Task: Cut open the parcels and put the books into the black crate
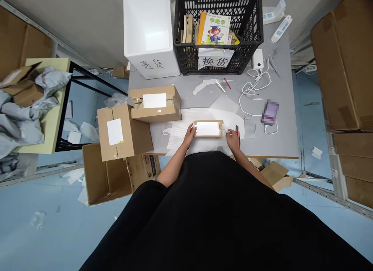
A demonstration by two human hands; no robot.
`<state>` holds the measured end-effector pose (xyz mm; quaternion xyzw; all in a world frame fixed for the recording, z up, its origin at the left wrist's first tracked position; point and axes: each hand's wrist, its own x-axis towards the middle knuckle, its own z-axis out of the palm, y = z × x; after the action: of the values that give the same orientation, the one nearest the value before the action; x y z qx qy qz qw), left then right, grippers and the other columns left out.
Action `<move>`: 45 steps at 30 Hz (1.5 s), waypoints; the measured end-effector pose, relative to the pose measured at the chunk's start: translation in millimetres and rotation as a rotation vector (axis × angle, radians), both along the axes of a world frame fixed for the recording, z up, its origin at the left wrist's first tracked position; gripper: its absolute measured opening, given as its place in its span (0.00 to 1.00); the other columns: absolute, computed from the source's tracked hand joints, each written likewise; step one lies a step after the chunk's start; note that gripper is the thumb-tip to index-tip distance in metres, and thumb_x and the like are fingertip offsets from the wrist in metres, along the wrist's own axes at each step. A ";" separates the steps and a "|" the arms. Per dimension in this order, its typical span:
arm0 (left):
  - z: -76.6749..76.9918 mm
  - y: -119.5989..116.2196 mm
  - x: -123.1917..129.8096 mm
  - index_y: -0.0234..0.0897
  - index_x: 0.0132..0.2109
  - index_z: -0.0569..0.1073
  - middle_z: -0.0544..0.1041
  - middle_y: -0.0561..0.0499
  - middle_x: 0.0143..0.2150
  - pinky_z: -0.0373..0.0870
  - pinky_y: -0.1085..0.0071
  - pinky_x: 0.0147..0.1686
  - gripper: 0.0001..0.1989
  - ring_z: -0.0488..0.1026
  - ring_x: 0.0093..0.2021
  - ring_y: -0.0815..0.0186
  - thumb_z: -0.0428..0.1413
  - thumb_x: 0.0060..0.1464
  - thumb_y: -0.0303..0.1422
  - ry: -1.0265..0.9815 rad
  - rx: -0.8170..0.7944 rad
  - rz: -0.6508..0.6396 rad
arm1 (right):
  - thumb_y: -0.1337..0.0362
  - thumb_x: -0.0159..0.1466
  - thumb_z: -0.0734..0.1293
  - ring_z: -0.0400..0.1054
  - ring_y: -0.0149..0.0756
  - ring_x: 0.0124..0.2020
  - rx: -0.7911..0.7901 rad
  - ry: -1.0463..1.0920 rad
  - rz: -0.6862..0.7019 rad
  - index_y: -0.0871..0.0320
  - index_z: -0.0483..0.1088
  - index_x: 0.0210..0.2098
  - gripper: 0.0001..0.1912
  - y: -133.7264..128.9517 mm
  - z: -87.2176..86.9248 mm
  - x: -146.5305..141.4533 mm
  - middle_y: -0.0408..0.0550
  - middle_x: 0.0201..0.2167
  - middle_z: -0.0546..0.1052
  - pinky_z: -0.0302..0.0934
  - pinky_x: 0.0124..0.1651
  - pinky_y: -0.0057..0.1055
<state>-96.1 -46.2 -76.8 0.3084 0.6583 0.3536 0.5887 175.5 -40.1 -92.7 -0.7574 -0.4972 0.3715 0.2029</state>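
Observation:
A small cardboard box (208,129) with a white label lies on white foam wrap (180,136) near the table's front edge. My left hand (189,136) grips its left end, thumb on top. Just off the right end is my right hand (232,139), fingers closed in a pinch. Something clear, like tape, shows between that hand and the box, but I cannot make out what the fingers hold. Right beside this hand lies a thin black and red tool (238,134), partly hidden.
Two labelled cartons, one upper (155,104) and one lower (124,133), stand at the left. Behind are a white foam bin (151,61) and a black crate (218,71) holding books. A phone (270,112) and white cable (247,90) lie at the right.

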 end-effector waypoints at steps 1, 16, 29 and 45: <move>1.2 -1.1 -0.2 0.45 0.70 0.60 0.68 0.45 0.67 0.62 0.62 0.64 0.34 0.66 0.65 0.57 0.53 0.61 0.51 -0.003 0.003 -0.012 | 0.61 0.64 0.56 0.67 0.45 0.53 0.021 -0.114 0.007 0.63 0.65 0.56 0.23 -2.4 0.0 6.3 0.62 0.54 0.72 0.62 0.57 0.44; 15.7 8.0 -4.2 0.47 0.72 0.54 0.63 0.39 0.69 0.64 0.57 0.61 0.44 0.65 0.65 0.54 0.63 0.52 0.38 0.109 0.079 -0.095 | 0.61 0.65 0.61 0.62 0.52 0.55 -0.232 -0.556 0.158 0.65 0.61 0.56 0.22 -10.2 -8.2 42.2 0.65 0.53 0.66 0.59 0.54 0.42; 4.0 12.3 -8.6 0.47 0.69 0.63 0.63 0.44 0.70 0.67 0.55 0.59 0.35 0.65 0.64 0.51 0.60 0.55 0.37 0.224 0.305 -0.237 | 0.64 0.69 0.53 0.70 0.51 0.47 0.074 -0.400 0.378 0.61 0.57 0.63 0.24 12.0 61.8 33.8 0.61 0.51 0.74 0.64 0.46 0.42; 16.4 16.3 -17.2 0.50 0.70 0.60 0.61 0.48 0.72 0.64 0.55 0.63 0.46 0.66 0.64 0.52 0.68 0.45 0.40 0.117 0.286 -0.286 | 0.72 0.70 0.52 0.73 0.43 0.44 -0.025 -0.736 1.360 0.42 0.47 0.72 0.33 52.4 147.2 -82.9 0.57 0.52 0.73 0.60 0.40 0.33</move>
<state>-113.3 -29.9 -60.4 0.4989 0.5841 0.3378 0.5439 92.7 12.3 54.5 -0.3624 -0.8842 0.1444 -0.2568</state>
